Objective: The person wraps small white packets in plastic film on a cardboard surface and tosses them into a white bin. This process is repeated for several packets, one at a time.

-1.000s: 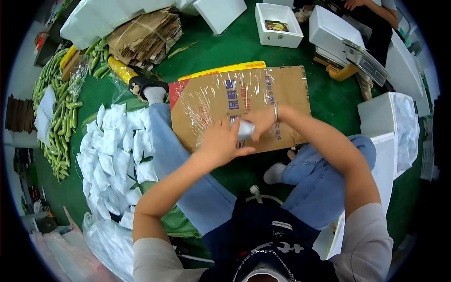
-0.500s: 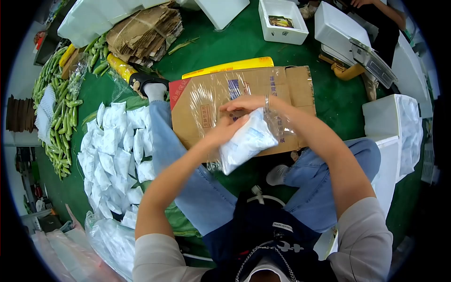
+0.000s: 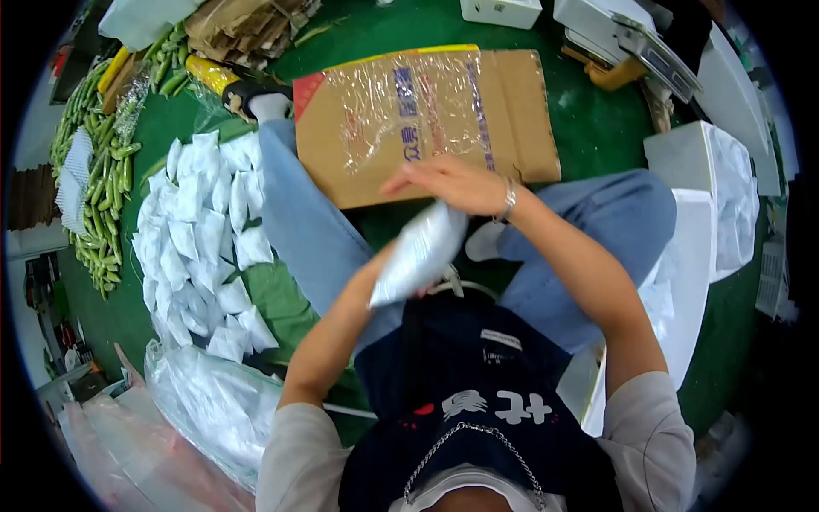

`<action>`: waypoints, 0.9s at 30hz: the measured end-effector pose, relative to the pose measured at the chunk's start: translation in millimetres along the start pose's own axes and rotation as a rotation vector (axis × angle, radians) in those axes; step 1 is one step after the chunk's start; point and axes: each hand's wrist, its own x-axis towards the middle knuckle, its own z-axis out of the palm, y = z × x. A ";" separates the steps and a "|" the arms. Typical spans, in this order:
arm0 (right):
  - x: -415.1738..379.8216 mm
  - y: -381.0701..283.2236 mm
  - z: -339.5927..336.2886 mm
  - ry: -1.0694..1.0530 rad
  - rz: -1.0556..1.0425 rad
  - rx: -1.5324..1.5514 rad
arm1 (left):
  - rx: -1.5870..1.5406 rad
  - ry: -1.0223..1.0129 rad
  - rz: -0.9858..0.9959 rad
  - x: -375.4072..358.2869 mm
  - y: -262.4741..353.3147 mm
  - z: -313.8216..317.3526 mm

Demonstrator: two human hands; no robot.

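Observation:
A white pillow-shaped ice pack [image 3: 422,254], smeared by motion, is tilted in the air above my lap. Its body covers most of my left hand [image 3: 420,292], which appears to hold it from underneath; those fingers are largely hidden. My right hand [image 3: 452,182] is at the pack's upper end, fingers stretched out to the left and nothing visibly gripped in them. Past my hands, a flat cardboard box [image 3: 520,111] lies on the floor, with clear plastic film [image 3: 452,94] crumpled over its printed top.
Many similar white packs [image 3: 200,235] are heaped on my left, beside a clear plastic bag [image 3: 213,405]. Green vegetables [image 3: 107,205] pile farther left. Stacked cardboard [image 3: 247,30] lies at the back; a scale [image 3: 657,55] and white foam boxes [image 3: 682,158] stand on the right.
The ice pack and both hands have come off the cardboard, closer to my body. My right hand now rests at the pack's top instead of beside it. The camera view has tilted downward.

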 end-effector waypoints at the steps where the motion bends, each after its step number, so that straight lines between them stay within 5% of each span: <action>1: -14.7 -6.7 8.5 0.027 -0.056 0.368 | -0.121 -0.190 0.263 14.7 -1.4 -9.4; 2: -25.9 -10.8 26.9 0.383 -0.068 0.246 | -0.266 0.149 0.236 -6.5 20.2 31.5; 3: -36.4 -5.4 31.7 0.559 0.024 0.423 | -0.333 0.198 0.317 -9.4 26.2 50.1; 4: -44.1 4.5 31.9 0.740 0.109 0.595 | -0.240 0.195 0.351 -22.6 28.2 64.1; 6: -47.7 34.9 28.8 0.934 0.167 0.813 | 0.346 0.376 0.913 -20.1 19.2 73.3; 8: -50.3 49.0 38.7 1.118 0.239 1.055 | 0.526 0.559 1.042 -28.4 13.0 87.3; 10: -46.4 37.8 55.0 1.304 0.394 0.289 | 0.883 1.066 1.222 -25.3 19.2 79.8; 13: -59.5 -34.3 69.1 1.056 0.313 0.059 | 0.611 1.268 1.183 -27.7 41.1 82.7; 14: -64.5 -37.3 75.2 1.009 0.206 -0.169 | 0.612 1.266 1.186 -24.3 42.8 78.4; 16: -74.5 -51.9 80.5 0.889 0.030 -0.473 | -0.019 0.889 1.139 -10.8 48.6 61.6; 18: -81.9 -73.8 81.5 0.786 -0.045 -0.606 | -0.272 0.574 0.750 3.4 43.2 52.5; 20: -91.9 -100.7 82.0 0.670 0.068 -0.706 | -0.227 0.410 0.749 11.4 39.0 59.7; 24: -120.3 -107.4 79.7 0.685 0.051 -0.754 | -0.096 -0.006 0.184 -2.5 46.5 94.6; 26: -126.0 -94.4 86.5 0.806 -0.052 -0.813 | 0.144 -0.159 0.313 6.2 31.3 99.7; 27: -130.9 -88.6 85.0 0.812 -0.134 -0.825 | 0.149 -0.052 0.237 4.8 27.9 108.0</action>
